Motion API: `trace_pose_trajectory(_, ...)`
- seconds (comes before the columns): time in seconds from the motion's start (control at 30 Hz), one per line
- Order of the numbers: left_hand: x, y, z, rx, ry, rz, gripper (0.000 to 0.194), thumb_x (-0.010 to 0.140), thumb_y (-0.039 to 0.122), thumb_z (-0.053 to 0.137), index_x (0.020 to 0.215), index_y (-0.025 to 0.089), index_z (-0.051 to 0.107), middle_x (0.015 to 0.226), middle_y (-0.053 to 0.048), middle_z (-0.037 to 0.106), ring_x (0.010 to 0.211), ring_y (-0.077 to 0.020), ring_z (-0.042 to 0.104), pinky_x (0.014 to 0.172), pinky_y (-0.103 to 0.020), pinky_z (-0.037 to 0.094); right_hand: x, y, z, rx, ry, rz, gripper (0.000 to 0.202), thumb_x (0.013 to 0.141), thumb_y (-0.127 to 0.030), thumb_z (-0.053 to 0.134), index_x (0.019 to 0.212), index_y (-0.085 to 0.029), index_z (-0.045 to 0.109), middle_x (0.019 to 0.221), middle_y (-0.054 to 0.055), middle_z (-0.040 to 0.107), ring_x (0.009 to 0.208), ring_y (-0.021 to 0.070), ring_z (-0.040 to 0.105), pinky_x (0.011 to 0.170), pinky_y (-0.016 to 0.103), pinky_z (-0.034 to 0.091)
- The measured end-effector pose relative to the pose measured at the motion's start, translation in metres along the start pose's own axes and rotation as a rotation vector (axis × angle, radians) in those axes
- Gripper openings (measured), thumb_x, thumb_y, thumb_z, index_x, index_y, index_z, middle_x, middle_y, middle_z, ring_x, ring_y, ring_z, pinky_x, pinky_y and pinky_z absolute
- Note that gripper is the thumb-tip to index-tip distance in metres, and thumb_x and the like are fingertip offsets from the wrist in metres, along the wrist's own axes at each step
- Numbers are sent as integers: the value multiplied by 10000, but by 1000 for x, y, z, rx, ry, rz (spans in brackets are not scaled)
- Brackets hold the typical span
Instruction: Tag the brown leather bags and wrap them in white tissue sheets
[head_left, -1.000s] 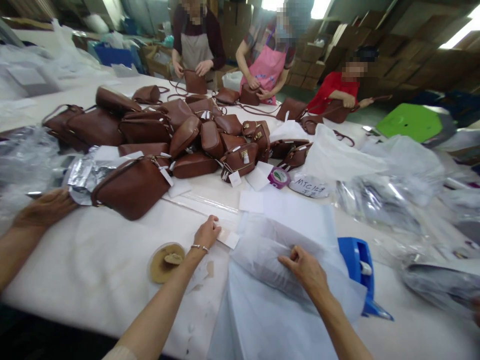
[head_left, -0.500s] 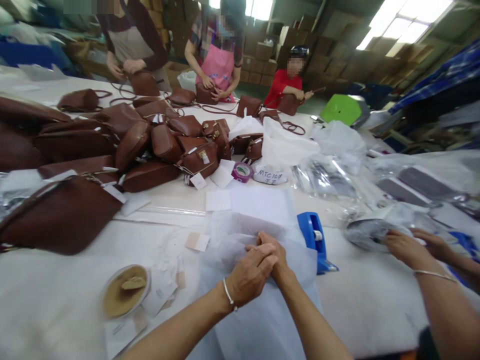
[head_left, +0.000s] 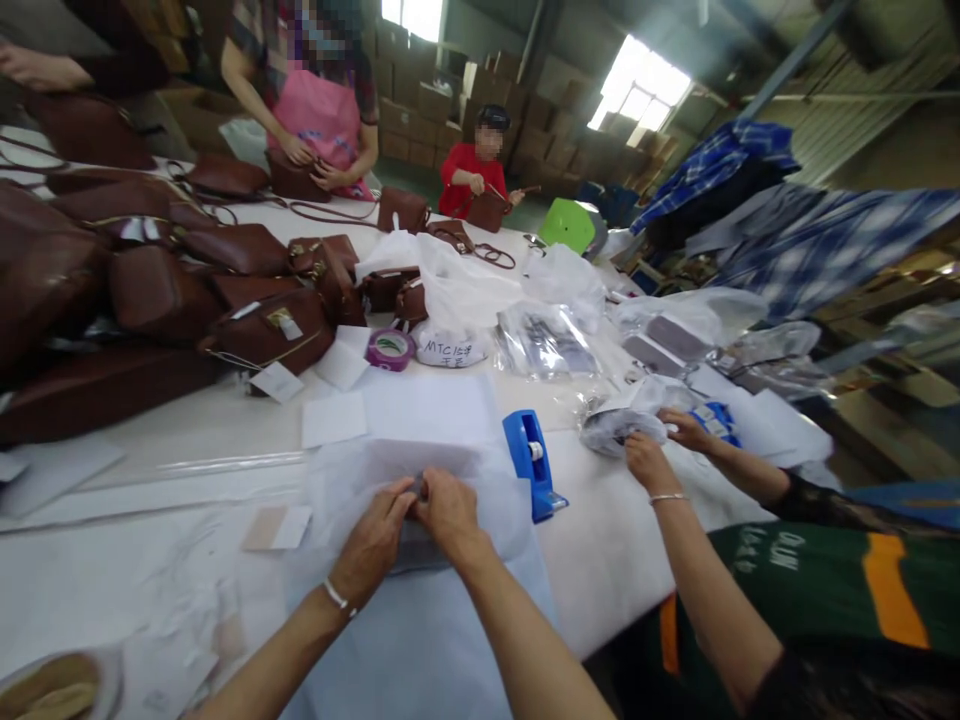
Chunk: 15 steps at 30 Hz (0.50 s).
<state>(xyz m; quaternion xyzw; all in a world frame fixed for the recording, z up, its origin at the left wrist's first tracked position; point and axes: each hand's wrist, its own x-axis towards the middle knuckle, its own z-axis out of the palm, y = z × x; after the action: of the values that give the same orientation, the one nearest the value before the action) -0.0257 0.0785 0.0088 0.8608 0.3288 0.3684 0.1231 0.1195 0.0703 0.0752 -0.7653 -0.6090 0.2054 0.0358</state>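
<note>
Sheets of thin white tissue paper (head_left: 420, 640) lie on the table in front of me. On them, below my hands, is a grey item (head_left: 420, 552), largely covered by my fingers; its kind cannot be made out. My left hand (head_left: 375, 535), with a bracelet at the wrist, has its fingertips pinched at the item's upper part. Close against it, my right hand (head_left: 448, 510) pinches the same spot with thumb and forefinger, and a small dark grey bit shows between the two. Just right of the paper stands a blue tape dispenser (head_left: 534, 465).
Brown handbags (head_left: 270, 335) are heaped at the left. Beyond the paper sit a purple tape roll (head_left: 390, 348) and clear plastic bags (head_left: 547, 340). At the right, a co-worker's hands (head_left: 660, 450) handle a plastic-wrapped item. A round tub (head_left: 109, 680) is at the lower left.
My view has swung right, so things appear farther left. My hands were overlapped; they are now side by side, fingertips meeting, and the grey item shows beneath them.
</note>
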Motion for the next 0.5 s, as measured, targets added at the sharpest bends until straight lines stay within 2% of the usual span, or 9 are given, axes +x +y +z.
trace_pose_trajectory(0.17, 4, 5, 1, 84, 23, 46, 326, 956, 110, 287, 1171, 150, 529, 1191, -124, 607, 1125, -209, 581, 955, -388, 527, 2, 3, -6, 12, -10, -54, 125, 834, -334, 589, 902, -235, 623, 899, 30, 694, 820, 191, 638, 663, 277, 412)
trace_pose_trajectory(0.27, 5, 4, 5, 152, 10, 76, 289, 970, 170, 336, 1173, 146, 541, 1193, -127, 611, 1116, -232, 582, 966, -407, 501, 2, 9, -13, 38, -19, -121, 81, 832, -281, 591, 889, -241, 631, 880, 9, 699, 824, 168, 630, 677, 256, 415)
trace_pose_trajectory(0.37, 7, 5, 8, 207, -24, 40, 259, 981, 222, 375, 1147, 165, 565, 1171, -118, 624, 1071, -239, 592, 933, -412, 487, -1, 19, -19, 82, -14, -216, 74, 832, -223, 592, 881, -247, 641, 896, -7, 696, 849, 147, 620, 720, 233, 425)
trace_pose_trajectory(0.5, 14, 10, 4, 270, -76, -10, 183, 961, 181, 439, 1059, 196, 593, 1111, -89, 641, 993, -215, 596, 853, -379, 460, -3, 35, -20, 147, 40, -298, 126, 832, -145, 566, 895, -229, 636, 944, 23, 667, 885, 161, 603, 793, 253, 442)
